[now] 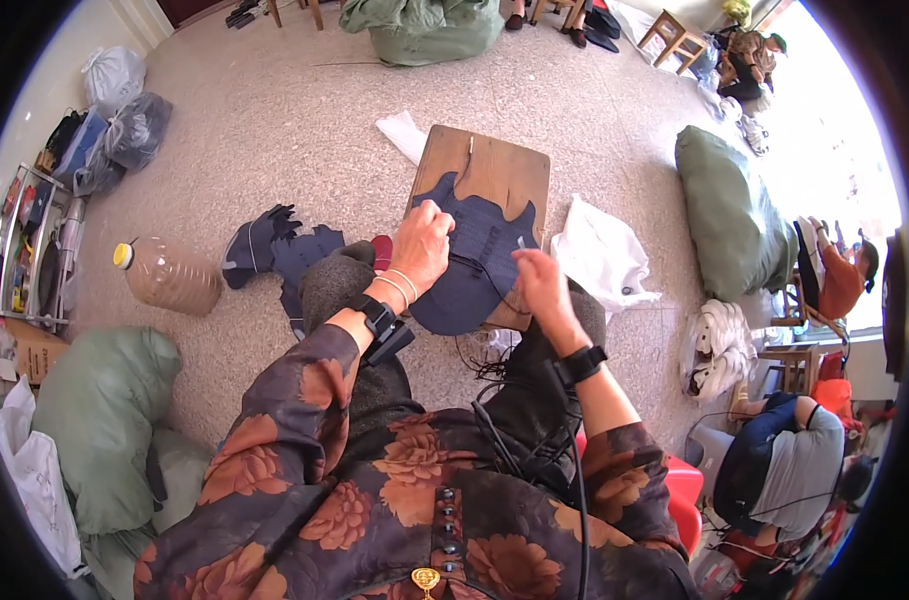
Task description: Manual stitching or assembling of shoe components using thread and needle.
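Head view: navy, notched fabric piece [487, 232] lies spread; left hand [421, 243], right hand [546, 287] curled (grip: can't tell); work seems unfinished.

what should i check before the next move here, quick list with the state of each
1. Flat dark blue fabric piece lying on the brown wooden board: ok.
2. Left hand at the fabric's left side: ok.
3. Right hand with a sure hold: cannot tell, the pale item at its fingertips is too small.
4. Crumpled white plastic bag off the fabric: ok, right of the board.
5. Loose dark blue cloth pieces apart from the working piece: ok, to the left.
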Motion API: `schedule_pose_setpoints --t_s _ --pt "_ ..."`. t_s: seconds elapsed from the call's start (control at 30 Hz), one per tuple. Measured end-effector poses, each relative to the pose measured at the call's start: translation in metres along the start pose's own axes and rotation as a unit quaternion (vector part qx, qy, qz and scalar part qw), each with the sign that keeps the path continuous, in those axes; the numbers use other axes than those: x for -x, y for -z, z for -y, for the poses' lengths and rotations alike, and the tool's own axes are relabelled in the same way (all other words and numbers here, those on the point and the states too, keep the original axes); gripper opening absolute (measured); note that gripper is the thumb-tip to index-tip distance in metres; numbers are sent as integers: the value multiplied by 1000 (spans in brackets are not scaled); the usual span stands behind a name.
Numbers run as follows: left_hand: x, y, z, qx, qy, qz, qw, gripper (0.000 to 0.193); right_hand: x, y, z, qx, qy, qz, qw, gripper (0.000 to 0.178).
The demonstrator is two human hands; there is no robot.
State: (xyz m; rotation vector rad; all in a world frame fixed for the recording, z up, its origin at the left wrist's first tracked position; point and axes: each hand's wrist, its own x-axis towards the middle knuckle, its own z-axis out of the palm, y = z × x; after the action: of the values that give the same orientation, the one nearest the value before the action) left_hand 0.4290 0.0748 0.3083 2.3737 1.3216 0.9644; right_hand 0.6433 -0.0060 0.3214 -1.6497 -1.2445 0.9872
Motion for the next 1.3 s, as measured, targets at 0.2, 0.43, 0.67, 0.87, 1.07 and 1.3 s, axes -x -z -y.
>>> schedule_pose_setpoints --t_s 0.2,0.43,0.67,0.87,1.07,1.3 --pt "-1 -7 -14 47 -60 90 993 5 11 -18 -6 47 15 -18 999 15" --pt "-2 -21 -8 98 46 141 984 3 -2 -13 1 215 165 -23 962 12" --pt "-1 -21 -7 110 34 120 986 7 -5 -16 2 302 160 -4 940 9" --pt "-1 -22 -7 102 19 113 988 9 -19 -29 0 327 200 16 923 7" --pt "3 -23 -4 121 30 110 986 11 -4 -19 -7 275 187 -21 943 8" --pt "3 -29 5 126 31 108 986 12 -14 -34 1 298 197 -13 934 9"
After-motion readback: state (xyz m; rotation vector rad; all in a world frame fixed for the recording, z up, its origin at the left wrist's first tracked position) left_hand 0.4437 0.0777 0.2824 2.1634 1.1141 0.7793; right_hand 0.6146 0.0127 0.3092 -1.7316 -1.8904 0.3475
